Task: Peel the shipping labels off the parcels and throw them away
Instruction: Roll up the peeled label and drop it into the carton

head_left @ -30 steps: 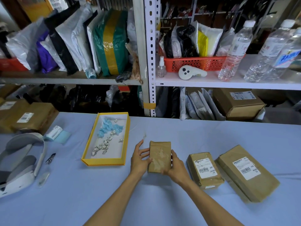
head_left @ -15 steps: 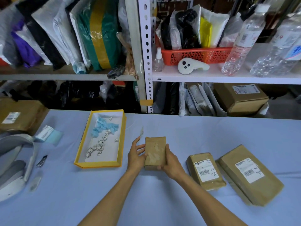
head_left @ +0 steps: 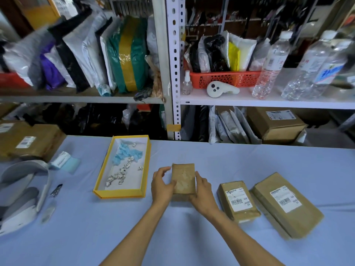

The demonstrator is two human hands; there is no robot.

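While both hands grip it, the bare-topped parcel point(head_left: 183, 178) is held over the middle of the table point(head_left: 192, 240), nearer its front edge: the left hand point(head_left: 160, 187) curls round its left side, the right hand point(head_left: 202, 191) round its right. One yellow tray point(head_left: 119, 194) lies just left; one smaller labelled parcel point(head_left: 247, 213) and one larger labelled parcel point(head_left: 299, 219) lie right. Open cloth runs along the front edge

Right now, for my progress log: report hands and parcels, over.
Left hand, right hand grip parcel, top face bare. Small labelled parcel, large labelled parcel lie right of it. Nothing between hands and tray.
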